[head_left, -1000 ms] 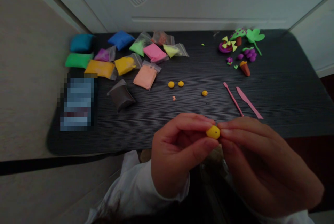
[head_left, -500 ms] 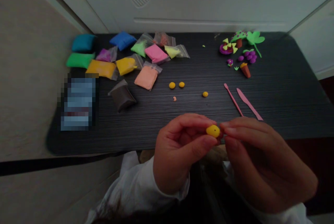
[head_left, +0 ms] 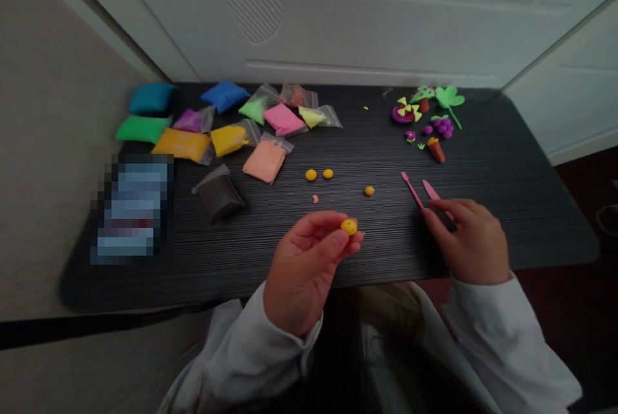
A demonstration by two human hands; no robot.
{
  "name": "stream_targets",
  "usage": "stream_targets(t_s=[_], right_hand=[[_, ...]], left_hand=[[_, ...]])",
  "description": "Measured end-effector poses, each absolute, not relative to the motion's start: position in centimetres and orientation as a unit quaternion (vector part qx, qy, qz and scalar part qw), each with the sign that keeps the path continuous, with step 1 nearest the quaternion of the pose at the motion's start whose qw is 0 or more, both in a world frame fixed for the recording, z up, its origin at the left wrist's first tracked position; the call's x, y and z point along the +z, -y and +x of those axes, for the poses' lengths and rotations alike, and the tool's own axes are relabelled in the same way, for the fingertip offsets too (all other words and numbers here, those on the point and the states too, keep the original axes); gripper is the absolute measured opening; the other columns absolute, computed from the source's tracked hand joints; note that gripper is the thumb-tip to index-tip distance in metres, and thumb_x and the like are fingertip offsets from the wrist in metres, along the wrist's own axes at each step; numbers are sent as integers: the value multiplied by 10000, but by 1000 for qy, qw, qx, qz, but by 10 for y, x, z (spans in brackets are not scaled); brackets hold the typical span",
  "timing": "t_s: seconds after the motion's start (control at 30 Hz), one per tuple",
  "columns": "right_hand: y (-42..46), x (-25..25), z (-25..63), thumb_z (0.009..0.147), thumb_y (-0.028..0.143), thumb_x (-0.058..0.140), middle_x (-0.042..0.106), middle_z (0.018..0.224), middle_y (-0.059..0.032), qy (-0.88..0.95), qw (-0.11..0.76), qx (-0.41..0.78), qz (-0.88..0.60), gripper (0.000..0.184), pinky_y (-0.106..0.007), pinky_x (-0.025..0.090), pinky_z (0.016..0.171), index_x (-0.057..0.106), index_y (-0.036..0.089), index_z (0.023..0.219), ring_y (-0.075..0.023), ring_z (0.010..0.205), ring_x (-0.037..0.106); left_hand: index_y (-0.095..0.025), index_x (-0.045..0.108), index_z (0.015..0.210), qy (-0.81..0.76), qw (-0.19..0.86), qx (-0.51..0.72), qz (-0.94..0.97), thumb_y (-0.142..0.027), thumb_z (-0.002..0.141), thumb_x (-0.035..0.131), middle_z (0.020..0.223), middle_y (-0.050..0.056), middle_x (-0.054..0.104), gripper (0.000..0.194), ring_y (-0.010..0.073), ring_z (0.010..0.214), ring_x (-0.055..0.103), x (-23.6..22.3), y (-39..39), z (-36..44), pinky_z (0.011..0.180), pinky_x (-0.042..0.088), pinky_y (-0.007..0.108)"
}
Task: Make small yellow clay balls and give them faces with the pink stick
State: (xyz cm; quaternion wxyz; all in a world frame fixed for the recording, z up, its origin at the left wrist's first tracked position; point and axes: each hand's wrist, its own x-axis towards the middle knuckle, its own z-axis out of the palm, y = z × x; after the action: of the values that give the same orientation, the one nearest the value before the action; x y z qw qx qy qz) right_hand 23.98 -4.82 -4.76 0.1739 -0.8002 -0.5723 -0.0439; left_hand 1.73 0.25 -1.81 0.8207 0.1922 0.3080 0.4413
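Observation:
My left hand (head_left: 306, 266) pinches a small yellow clay ball (head_left: 348, 226) between thumb and fingertips, just above the near part of the black table (head_left: 506, 163). My right hand (head_left: 466, 240) rests on the table to the right, its fingers closed over the lower end of the pink clay knife (head_left: 431, 190). A pink stick tool (head_left: 412, 188) lies just left of the knife, untouched. Three small yellow clay balls (head_left: 311, 174) (head_left: 327, 173) (head_left: 369, 190) and a tiny orange scrap (head_left: 315, 198) lie on the table beyond my left hand.
Several bags of coloured clay (head_left: 226, 139) are spread over the table's far left, a brown bag (head_left: 217, 194) nearest. Finished clay figures (head_left: 427, 114) (flower, grapes, green leaf) stand at the far right. A blurred booklet (head_left: 129, 208) lies at the left edge. White door panels rise behind.
My right hand let go of the yellow ball and moved right onto the pink knife. My left hand kept the ball. The camera tilted up a little.

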Motion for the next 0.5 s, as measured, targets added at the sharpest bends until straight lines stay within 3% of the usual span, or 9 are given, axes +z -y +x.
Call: stream_targets(t_s=[0.13, 0.3, 0.4, 0.5], right_hand=[[37, -52, 236, 757, 329, 545, 658, 849, -70, 564, 135, -14, -815, 194, -350, 427, 715, 658, 185, 820, -223, 818, 598], [37, -50, 237, 760, 335, 535, 645, 772, -73, 541, 148, -16, -828, 195, -321, 422, 619, 635, 173, 799, -206, 711, 588], [45, -42, 235, 744, 367, 578, 622, 642, -26, 478, 237, 11, -846, 207, -272, 401, 501, 641, 200, 849, -148, 544, 555], [52, -26, 223, 680, 301, 672, 656, 754, -32, 438, 415, 76, -794, 307, -247, 443, 505, 638, 226, 975, -135, 579, 591]], left_hand=[[-169, 679, 776, -315, 831, 422, 180, -43, 640, 677, 751, -5, 704, 186, 68, 676, 659, -23, -6, 17, 626, 534, 106], [-172, 685, 814, -281, 856, 395, 180, -55, 701, 629, 769, 3, 704, 172, 71, 671, 654, -26, -5, 18, 620, 534, 123], [-166, 688, 841, -258, 868, 382, 185, -89, 726, 613, 781, 17, 705, 157, 84, 672, 654, -25, -5, 17, 617, 537, 145], [-165, 690, 847, -244, 874, 374, 192, -91, 724, 615, 780, 28, 706, 162, 93, 662, 653, -21, -4, 17, 607, 538, 159]])
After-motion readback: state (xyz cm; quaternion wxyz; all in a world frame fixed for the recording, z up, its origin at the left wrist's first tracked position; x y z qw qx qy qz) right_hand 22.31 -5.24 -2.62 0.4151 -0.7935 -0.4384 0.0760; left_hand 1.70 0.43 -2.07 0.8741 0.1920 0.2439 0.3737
